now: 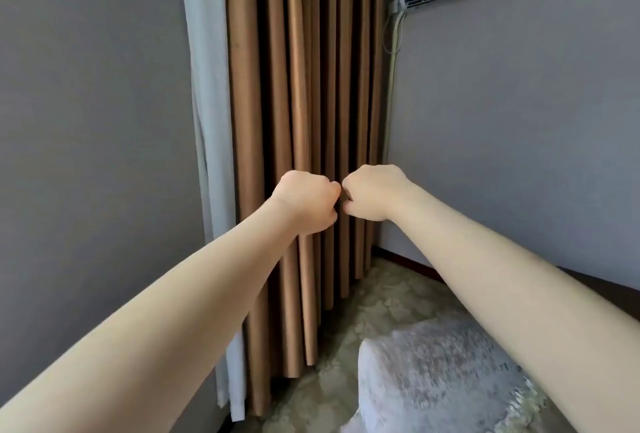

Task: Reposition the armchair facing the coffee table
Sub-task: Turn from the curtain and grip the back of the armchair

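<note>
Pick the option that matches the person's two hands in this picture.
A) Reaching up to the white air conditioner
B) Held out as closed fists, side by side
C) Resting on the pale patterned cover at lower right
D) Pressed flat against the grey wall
B: the left hand and the right hand are closed fists, nearly meeting in front of the brown pleated curtain, with nothing visible in them.

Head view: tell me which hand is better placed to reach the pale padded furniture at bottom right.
Probably the right hand. Both fists are raised before the curtain, holding nothing, but the right forearm passes over the pale padded furniture; the left hand is farther off.
</note>
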Action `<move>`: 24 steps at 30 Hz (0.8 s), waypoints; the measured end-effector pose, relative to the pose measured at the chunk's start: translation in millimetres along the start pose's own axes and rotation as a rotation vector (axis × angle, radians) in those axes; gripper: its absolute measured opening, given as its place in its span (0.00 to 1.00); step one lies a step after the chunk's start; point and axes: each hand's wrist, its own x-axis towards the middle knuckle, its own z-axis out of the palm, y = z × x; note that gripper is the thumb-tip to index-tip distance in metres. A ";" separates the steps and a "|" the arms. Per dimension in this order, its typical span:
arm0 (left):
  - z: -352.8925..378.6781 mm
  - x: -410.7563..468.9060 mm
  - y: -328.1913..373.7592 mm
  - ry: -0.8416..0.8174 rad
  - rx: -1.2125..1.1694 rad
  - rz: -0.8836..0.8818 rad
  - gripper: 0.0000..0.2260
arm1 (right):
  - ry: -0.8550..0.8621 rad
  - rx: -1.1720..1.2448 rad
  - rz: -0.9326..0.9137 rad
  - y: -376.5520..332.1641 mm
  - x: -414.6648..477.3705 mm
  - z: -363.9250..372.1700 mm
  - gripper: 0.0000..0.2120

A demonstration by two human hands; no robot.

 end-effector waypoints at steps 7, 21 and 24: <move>96.9 77.4 -83.1 0.037 -0.107 0.088 0.08 | -0.024 0.017 0.155 -0.8 120.1 41.5 0.12; 281.2 194.9 -123.5 -0.107 -0.334 0.134 0.09 | -0.227 -0.044 0.283 32.7 259.9 176.0 0.13; 310.9 239.9 -122.2 -0.111 -0.334 0.178 0.09 | -0.195 -0.056 0.300 64.4 302.3 197.7 0.14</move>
